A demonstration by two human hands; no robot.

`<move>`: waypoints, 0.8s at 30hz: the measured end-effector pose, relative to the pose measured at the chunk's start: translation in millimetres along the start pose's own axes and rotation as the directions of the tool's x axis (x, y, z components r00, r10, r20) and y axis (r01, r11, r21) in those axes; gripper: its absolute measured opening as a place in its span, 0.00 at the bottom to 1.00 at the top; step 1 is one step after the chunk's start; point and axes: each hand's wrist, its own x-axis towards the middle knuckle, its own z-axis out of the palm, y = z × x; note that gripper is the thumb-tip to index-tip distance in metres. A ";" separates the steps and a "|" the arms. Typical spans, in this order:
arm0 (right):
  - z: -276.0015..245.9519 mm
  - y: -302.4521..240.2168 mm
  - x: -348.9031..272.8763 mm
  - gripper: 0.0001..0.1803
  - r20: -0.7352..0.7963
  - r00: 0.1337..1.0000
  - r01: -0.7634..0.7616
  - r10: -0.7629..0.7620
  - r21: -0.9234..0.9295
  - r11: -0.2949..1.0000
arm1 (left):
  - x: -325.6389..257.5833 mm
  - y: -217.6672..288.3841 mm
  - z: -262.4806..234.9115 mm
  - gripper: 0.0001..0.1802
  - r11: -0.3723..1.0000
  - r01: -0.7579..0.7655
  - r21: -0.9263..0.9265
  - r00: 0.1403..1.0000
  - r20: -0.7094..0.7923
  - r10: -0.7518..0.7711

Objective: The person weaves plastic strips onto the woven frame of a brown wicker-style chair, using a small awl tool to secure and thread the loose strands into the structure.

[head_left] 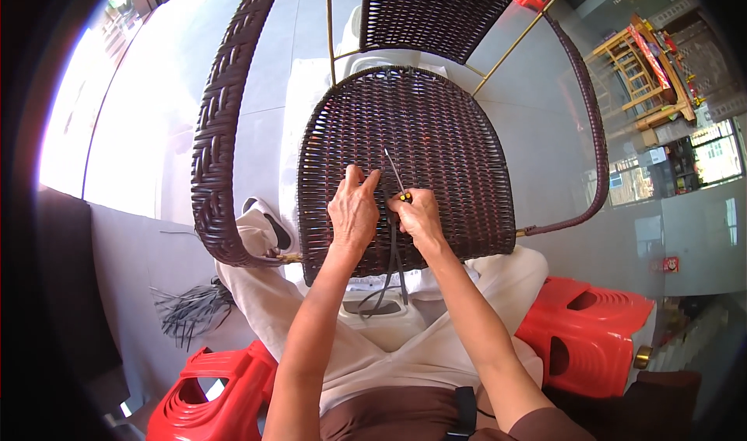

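Observation:
A dark brown woven chair seat (342, 145) lies in front of me, its rounded edge at the far side. Closed around the black-and-yellow handle of a screwdriver, my right hand (422, 217) is over the middle of the seat. The thin metal shaft (394, 167) points up and slightly left. My left hand (355, 214) rests on the weave just left of the tool, its fingers apart and bent, thumb hidden. Dark flat strips (394, 246) run from beside my right hand down over the seat's near edge, their loose ends hanging.
A thickly wrapped armrest (214, 145) curves at left, a thinner arm (599, 130) at right. The woven backrest (436, 13) is beyond. Red plastic stools stand at lower left (210, 398) and right (583, 336). A bundle of dark strips (194, 309) lies on the floor.

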 end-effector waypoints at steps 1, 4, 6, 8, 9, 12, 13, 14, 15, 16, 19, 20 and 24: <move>-0.7 -1.2 0.1 0.08 0.008 1.000 -0.013 0.013 0.002 1.000 | 3.6 1.7 -4.1 0.14 1.000 0.023 -0.005 0.998 0.051 -0.023; -1.8 3.6 5.2 0.07 0.014 1.000 0.022 -0.022 -0.012 1.000 | 10.3 2.1 -4.6 0.15 1.000 0.004 0.020 0.995 0.100 -0.006; -1.8 2.1 5.3 0.07 0.009 1.000 0.012 -0.012 -0.015 1.000 | 14.6 2.1 -6.0 0.14 0.999 0.008 0.033 0.993 0.117 -0.012; -1.4 0.2 4.7 0.07 0.003 1.000 0.005 -0.005 -0.019 1.000 | 18.8 3.5 -10.1 0.17 0.998 0.055 0.016 0.979 0.196 -0.057; -1.2 -0.5 4.6 0.07 0.003 1.000 -0.002 0.002 -0.026 1.000 | 20.0 3.9 -11.5 0.17 0.998 0.064 0.016 0.975 0.215 -0.066; -1.4 0.3 6.3 0.08 0.010 1.000 -0.004 0.004 -0.044 0.999 | 21.7 4.6 -10.8 0.17 0.996 0.082 0.038 0.966 0.242 -0.089; -1.8 1.1 7.4 0.09 0.020 1.000 0.008 -0.007 -0.056 0.998 | 23.5 3.6 -10.4 0.17 0.997 0.071 0.033 0.965 0.251 -0.077; -1.7 2.0 8.5 0.09 0.020 1.000 0.002 -0.001 -0.053 0.999 | 25.4 2.8 -10.8 0.17 0.997 0.071 0.035 0.963 0.257 -0.077; -1.6 2.9 9.8 0.08 0.028 0.999 0.017 -0.015 -0.076 0.997 | 27.4 2.1 -11.3 0.17 0.996 0.072 0.050 0.957 0.279 -0.083; -1.4 3.6 10.8 0.08 0.037 0.999 0.033 -0.030 -0.099 0.994 | 28.5 1.7 -11.3 0.17 0.995 0.073 0.066 0.950 0.300 -0.090; -2.7 -3.8 8.3 0.07 0.047 0.999 -0.022 0.025 -0.078 0.997 | 31.6 0.7 -12.1 0.17 0.997 0.060 0.051 0.951 0.300 -0.073; -2.2 -1.7 9.3 0.08 0.043 0.999 -0.018 0.022 -0.093 0.995 | 32.3 0.4 -12.4 0.18 0.998 0.050 0.045 0.951 0.304 -0.062; 1.4 6.9 14.5 0.07 0.001 0.999 0.047 -0.047 -0.139 0.989 | 31.0 0.4 -10.0 0.18 0.998 0.047 0.029 0.955 0.291 -0.054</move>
